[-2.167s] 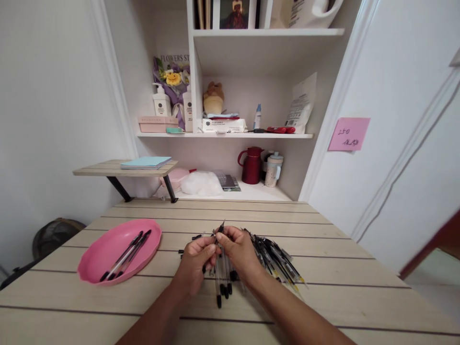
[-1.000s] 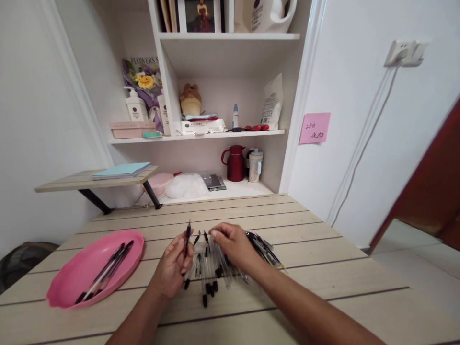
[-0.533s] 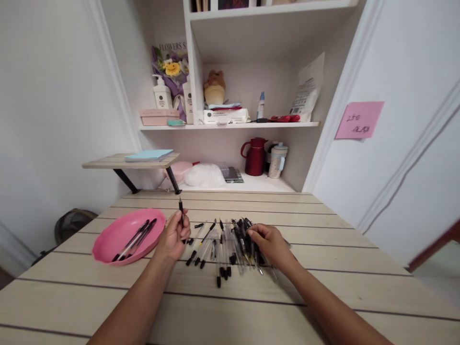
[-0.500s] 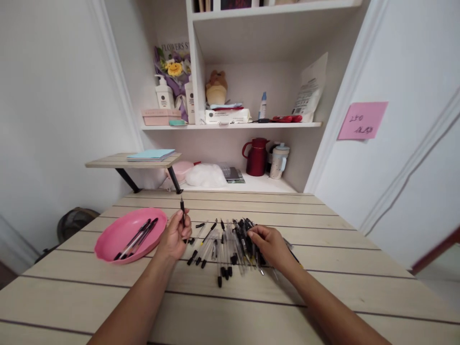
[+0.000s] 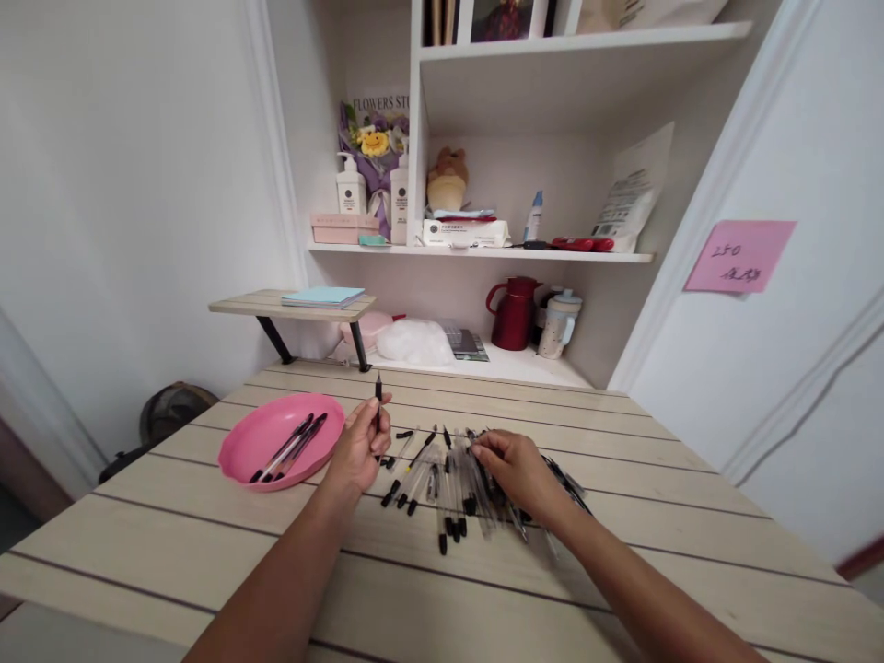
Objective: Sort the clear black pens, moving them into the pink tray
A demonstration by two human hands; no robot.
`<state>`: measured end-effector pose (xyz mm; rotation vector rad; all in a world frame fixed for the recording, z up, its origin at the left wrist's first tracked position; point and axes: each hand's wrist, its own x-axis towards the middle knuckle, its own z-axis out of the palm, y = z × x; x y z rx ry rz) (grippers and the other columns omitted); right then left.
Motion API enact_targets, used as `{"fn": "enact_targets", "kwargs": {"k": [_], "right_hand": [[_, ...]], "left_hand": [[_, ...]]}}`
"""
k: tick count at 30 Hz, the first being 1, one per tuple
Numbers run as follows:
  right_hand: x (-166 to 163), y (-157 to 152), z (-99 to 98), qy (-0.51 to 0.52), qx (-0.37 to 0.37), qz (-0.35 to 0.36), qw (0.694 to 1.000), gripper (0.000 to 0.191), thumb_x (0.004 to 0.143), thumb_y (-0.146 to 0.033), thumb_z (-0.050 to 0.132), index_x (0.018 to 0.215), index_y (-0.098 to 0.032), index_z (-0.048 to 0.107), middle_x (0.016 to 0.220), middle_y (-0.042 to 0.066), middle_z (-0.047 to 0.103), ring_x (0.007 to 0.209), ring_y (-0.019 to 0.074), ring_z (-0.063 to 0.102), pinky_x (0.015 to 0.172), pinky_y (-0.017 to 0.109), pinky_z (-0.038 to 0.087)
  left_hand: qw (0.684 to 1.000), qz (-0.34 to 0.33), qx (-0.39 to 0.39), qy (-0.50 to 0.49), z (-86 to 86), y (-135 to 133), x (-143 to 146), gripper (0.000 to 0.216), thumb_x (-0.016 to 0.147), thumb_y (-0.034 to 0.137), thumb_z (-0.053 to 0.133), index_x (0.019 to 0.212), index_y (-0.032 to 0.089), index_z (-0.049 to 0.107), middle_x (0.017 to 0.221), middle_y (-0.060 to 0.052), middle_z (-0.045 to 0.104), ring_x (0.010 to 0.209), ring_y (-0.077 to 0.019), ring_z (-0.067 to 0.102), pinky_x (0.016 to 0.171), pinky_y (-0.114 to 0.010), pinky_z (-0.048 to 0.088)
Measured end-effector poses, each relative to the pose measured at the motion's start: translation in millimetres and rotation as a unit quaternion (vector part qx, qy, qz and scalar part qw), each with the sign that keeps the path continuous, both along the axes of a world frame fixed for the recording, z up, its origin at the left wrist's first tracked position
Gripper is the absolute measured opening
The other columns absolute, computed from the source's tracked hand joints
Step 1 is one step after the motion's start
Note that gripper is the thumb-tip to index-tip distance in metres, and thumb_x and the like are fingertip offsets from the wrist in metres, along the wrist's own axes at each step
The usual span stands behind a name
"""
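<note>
My left hand (image 5: 359, 449) is closed around a pen (image 5: 378, 390) with a black grip, held upright with its tip pointing up. The lower part of this pen is hidden by my fingers. Over the right part of a heap of pen parts (image 5: 452, 493), my right hand (image 5: 515, 470) is bent down with thumb and fingers pressed together. Whatever lies between those fingertips cannot be made out. Clear barrels, black caps and dark grips make up the heap. Left of my left hand sits a pink bowl (image 5: 231, 440) with several pens (image 5: 294, 449) in it.
The slatted wooden table (image 5: 407, 599) runs back to a white shelf unit (image 5: 539, 256). A small raised stand (image 5: 252, 304) with blue paper (image 5: 324, 296) is at the back left. A red jug (image 5: 513, 315) and a cup (image 5: 559, 324) stand at the back right.
The camera view has turned left, so everything appears farther right. My left hand still holds the pen. My right hand remains at the heap, its fingers slightly shifted among the parts.
</note>
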<state>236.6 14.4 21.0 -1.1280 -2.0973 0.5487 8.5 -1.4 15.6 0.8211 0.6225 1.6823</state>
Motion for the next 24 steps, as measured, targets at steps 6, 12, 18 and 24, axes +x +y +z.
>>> {"fn": "enact_targets", "kwargs": {"k": [6,12,18,24], "right_hand": [[-29,33,8.1,-0.113,0.001,-0.015,0.994,0.021,0.073,-0.027,0.047,0.071,-0.019,0.065,0.071,0.003,0.066,0.067,0.0155,0.056,0.06,0.023,0.036],[-61,70,-5.6,-0.181,-0.019,-0.079,0.98,0.018,0.069,-0.019,0.051,0.073,-0.016,0.068,0.082,0.011,0.067,0.081,0.0202,0.057,0.067,0.026,0.037],[-78,87,-21.5,-0.146,-0.042,-0.087,0.985,0.008,0.059,-0.018,0.061,0.065,-0.016,0.067,0.075,0.009,0.067,0.077,0.0203,0.058,0.065,0.027,0.039],[-73,94,-8.0,-0.035,-0.071,-0.04,0.996,0.01,0.065,-0.016,0.054,0.064,-0.013,0.064,0.065,0.006,0.065,0.065,0.0163,0.059,0.06,0.026,0.042]], "left_hand": [[0.999,0.002,0.035,-0.005,8.7,-5,0,0.03,0.075,0.037,0.054,0.099,0.019,0.055,0.054,0.006,0.043,0.034,-0.0013,0.027,0.033,-0.016,0.019],[0.999,0.02,0.011,0.041,5.8,-2,1,0.024,0.073,0.035,0.057,0.086,0.015,0.056,0.051,0.007,0.041,0.033,-0.0003,0.025,0.033,-0.015,0.016],[0.996,0.018,-0.018,0.083,-3.0,0,10,0.026,0.074,0.037,0.055,0.086,0.014,0.055,0.051,0.007,0.041,0.032,-0.0001,0.023,0.033,-0.015,0.014],[0.995,-0.029,-0.057,0.082,-7.2,9,16,0.028,0.073,0.039,0.055,0.087,0.015,0.055,0.051,0.008,0.041,0.032,-0.0002,0.021,0.033,-0.016,0.013]]}}
